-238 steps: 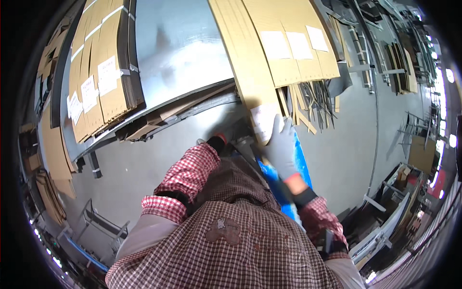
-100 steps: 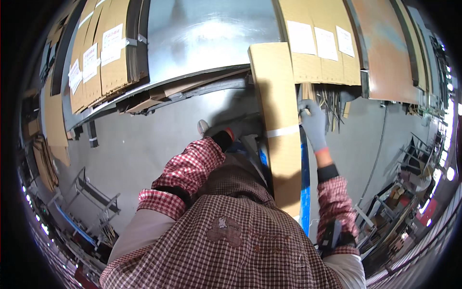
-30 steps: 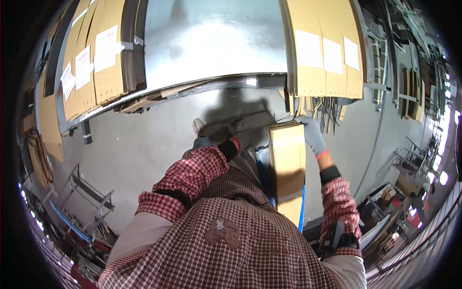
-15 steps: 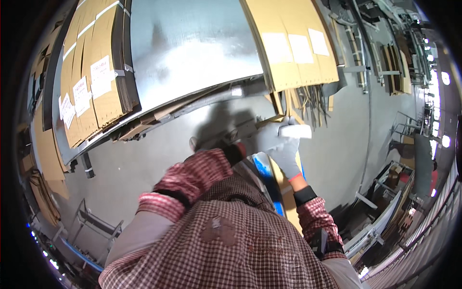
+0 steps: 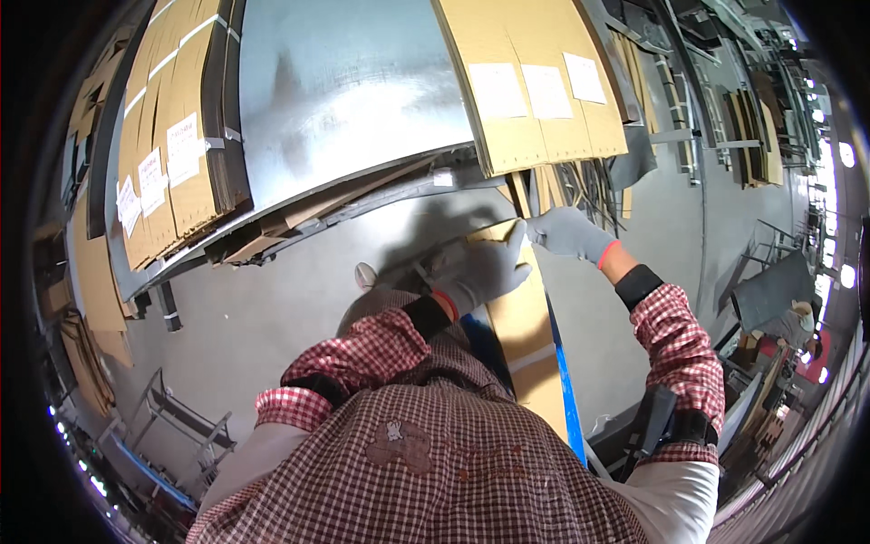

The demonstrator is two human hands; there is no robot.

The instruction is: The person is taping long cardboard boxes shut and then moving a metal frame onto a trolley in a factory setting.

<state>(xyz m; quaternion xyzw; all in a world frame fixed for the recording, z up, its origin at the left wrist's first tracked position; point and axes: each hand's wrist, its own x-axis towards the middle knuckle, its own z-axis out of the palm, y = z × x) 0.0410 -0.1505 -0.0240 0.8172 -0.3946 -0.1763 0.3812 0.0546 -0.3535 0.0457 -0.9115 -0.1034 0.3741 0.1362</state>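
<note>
1. Two grey-gloved hands of mine meet near the far end of a long cardboard bundle (image 5: 519,328), which stretches from them back toward my checked apron (image 5: 408,494).
2. My left hand (image 5: 485,272) lies over that far end, unclenched: forefinger and thumb are spread apart.
3. My right hand (image 5: 573,233) is just right of the bundle's end, fingers curled in close to my left fingertips; I cannot tell whether I am pinching anything there.
4. A pale band (image 5: 533,357) crosses the bundle partway along, and a blue edge (image 5: 567,390) shows along its right side.
5. Beyond my hands, cardboard sheets (image 5: 507,36) with white labels (image 5: 546,92) lie on a metal tabletop (image 5: 353,109); narrow strips (image 5: 580,190) hang below them.
6. Farther left on it, I see more cardboard stacks (image 5: 186,91), bound with white straps.
</note>
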